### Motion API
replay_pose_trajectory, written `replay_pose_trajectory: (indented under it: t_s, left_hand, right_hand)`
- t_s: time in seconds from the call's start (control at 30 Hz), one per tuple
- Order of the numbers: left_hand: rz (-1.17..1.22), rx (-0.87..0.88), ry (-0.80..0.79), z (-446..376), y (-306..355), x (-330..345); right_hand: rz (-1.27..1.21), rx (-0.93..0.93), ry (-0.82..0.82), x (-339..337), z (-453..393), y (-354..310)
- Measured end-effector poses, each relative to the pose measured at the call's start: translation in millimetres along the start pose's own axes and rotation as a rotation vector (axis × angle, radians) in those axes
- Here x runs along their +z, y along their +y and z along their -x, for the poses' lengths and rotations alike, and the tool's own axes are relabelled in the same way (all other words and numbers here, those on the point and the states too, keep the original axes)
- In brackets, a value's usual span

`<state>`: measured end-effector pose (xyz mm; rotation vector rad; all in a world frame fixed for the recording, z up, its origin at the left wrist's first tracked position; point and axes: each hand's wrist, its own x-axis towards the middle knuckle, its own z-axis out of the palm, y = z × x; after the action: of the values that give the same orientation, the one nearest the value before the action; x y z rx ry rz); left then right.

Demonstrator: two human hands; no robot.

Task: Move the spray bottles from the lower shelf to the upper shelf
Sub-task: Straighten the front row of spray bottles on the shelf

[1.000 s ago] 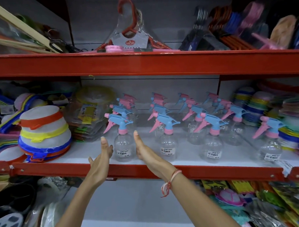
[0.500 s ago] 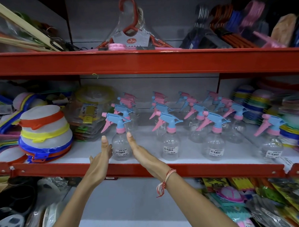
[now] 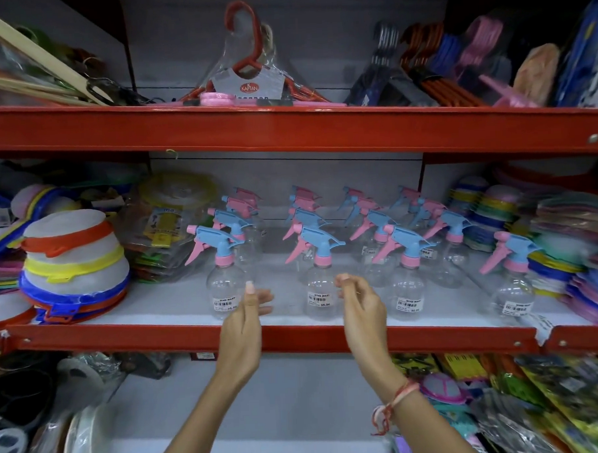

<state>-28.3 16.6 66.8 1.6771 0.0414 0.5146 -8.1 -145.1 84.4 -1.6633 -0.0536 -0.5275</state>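
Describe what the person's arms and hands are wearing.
Both forearms are bare, with no sleeves or gloves showing. The right wrist carries a thin pink-orange thread bracelet with loose knotted ends. The left hand and right hand show no rings.

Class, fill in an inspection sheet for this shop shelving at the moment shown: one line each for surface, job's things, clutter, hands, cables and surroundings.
Surface: lower shelf, white board with a red front edge; upper shelf above it.
Job's things: clear spray bottles with blue and pink triggers, all standing in rows on the lower shelf; none on the upper one.
Clutter: stack of colour-rimmed sieves at left; packed hangers on the upper shelf.
Hands: left hand open beside the front-left bottle; right hand with fingers curled, empty, near the next bottle.
Cables: nothing seen.
Surroundings: packaged goods below.
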Motion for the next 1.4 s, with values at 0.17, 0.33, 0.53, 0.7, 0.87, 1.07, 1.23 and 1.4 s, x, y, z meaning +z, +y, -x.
replay_pose_trajectory:
  t_s: [0.17,0.33,0.53,0.7,0.87,1.07,1.23,1.4]
  left_hand:
    - [-0.080,-0.126,-0.202,-3,14,34]
    - [-0.125,-0.180,-0.262,-4,22,45]
    - [-0.166,-0.181,-0.262,-6,20,32]
    - [-0.153,-0.183,-0.263,-6,22,26]
    - [-0.161,-0.183,-0.264,-4,23,30]
    - [-0.199,-0.082,-0.115,2,14,37]
    - [-0.107,0.159,0.133,21,22,62]
    - [0.030,0.049,-0.106,29,27,110]
  right_hand:
    - [0.106,0.177,-0.131,-16,-16,5]
    - [0.209,0.198,-0.224,-13,-15,-3]
    - [0.249,0.164,-0.236,1,-9,-9]
    - [0.242,0.156,-0.245,7,-6,-11]
    - [0.226,0.167,-0.239,4,-9,-11]
    - [0.192,0.098,-0.211,-10,-7,-8]
    - [0.091,0.004,0.060,-45,-11,2]
    - [0.131,0.013,0.246,-86,-24,23]
